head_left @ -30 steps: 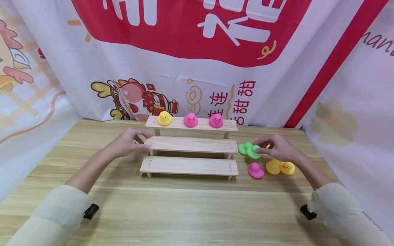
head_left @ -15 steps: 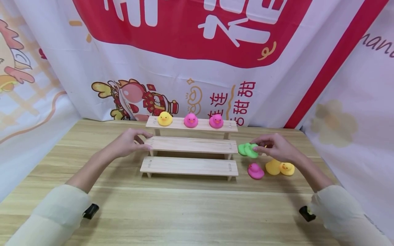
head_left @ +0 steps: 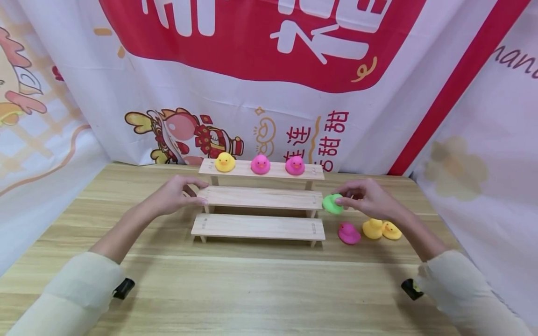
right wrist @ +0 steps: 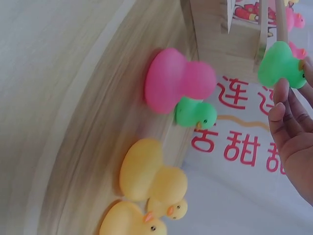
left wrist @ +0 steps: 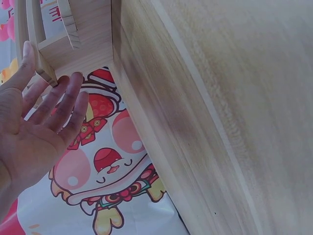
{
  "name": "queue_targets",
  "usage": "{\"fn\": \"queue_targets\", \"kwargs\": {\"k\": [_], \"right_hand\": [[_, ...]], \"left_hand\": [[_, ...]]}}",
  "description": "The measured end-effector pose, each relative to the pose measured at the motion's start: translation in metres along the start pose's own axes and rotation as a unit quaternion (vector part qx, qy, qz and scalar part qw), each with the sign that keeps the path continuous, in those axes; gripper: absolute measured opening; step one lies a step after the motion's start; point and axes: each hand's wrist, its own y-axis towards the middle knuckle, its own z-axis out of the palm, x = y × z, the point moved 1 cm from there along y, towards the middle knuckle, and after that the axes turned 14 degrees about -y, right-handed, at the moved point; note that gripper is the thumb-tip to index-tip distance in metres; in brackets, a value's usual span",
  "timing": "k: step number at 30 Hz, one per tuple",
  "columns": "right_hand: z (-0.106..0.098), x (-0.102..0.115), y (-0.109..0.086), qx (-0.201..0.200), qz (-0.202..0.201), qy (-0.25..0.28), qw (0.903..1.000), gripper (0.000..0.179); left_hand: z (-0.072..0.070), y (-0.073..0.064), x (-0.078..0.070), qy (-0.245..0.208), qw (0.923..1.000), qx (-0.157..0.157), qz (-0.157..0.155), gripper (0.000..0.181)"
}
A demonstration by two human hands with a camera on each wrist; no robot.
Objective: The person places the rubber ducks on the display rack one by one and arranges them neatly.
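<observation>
My right hand (head_left: 370, 198) pinches a green rubber duck (head_left: 332, 204) beside the right end of the middle tier of a three-tier wooden display stand (head_left: 258, 226). In the right wrist view the held duck (right wrist: 279, 63) is raised off the table. A second green duck (right wrist: 193, 113) sits on the table behind a pink duck (right wrist: 171, 81); the head view hides it. My left hand (head_left: 178, 193) holds the left end of the middle tier between thumb and fingers. On the top tier stand a yellow duck (head_left: 225, 162) and two pink ducks (head_left: 260, 164).
Right of the stand on the wooden table (head_left: 252, 289) lie a pink duck (head_left: 349, 233) and yellow ducks (head_left: 372, 228), close together. A printed cloth (head_left: 235, 112) hangs behind the table, with more cloth at both sides.
My right hand has moved left with the green duck, toward the end of the middle tier. The left hand and the ducks on the top tier have stayed in place.
</observation>
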Motion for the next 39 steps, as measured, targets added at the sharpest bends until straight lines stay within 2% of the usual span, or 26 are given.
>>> {"fn": "queue_targets", "kwargs": {"k": [8, 26, 39], "right_hand": [[0.003, 0.012, 0.011, 0.003, -0.012, 0.005, 0.9999, 0.019], [0.018, 0.036, 0.036, 0.039, -0.045, 0.112, 0.9919, 0.023], [0.026, 0.048, 0.055, 0.041, -0.066, 0.092, 0.9927, 0.025]], "left_hand": [[0.000, 0.000, -0.001, 0.003, 1.0000, 0.002, 0.003, 0.047], [0.000, 0.000, -0.001, 0.001, 1.0000, 0.002, -0.001, 0.047], [0.000, -0.001, -0.004, 0.003, 1.0000, 0.004, -0.007, 0.049]]}}
